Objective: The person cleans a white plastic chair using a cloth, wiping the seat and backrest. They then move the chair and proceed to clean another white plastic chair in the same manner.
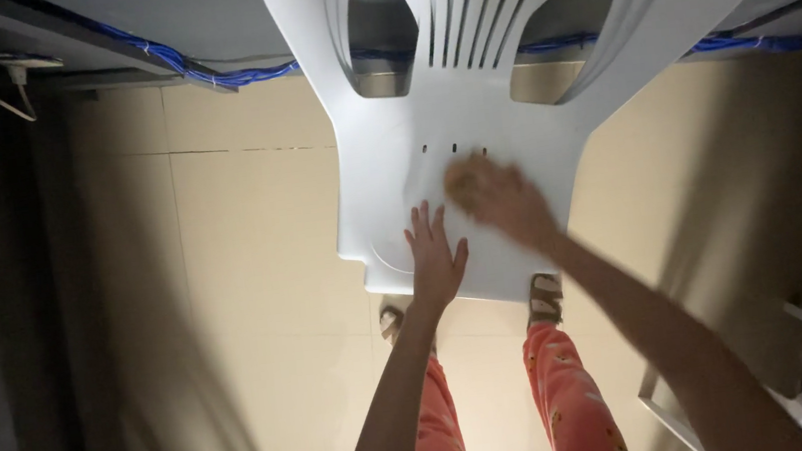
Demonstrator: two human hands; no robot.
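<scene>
Both hands, left [436,262] flat, right [502,199] blurred, press the white plastic chair [446,89] seat.

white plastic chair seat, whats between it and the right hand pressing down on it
In the head view, a small yellow sponge or cloth, blurred, lies under the right hand on the white plastic chair. The left hand rests flat beside it.

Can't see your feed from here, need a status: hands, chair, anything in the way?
Left hand flat, open on white plastic chair seat. Right hand blurred, pressing yellow sponge on seat. Nothing between hands and chair.
</scene>
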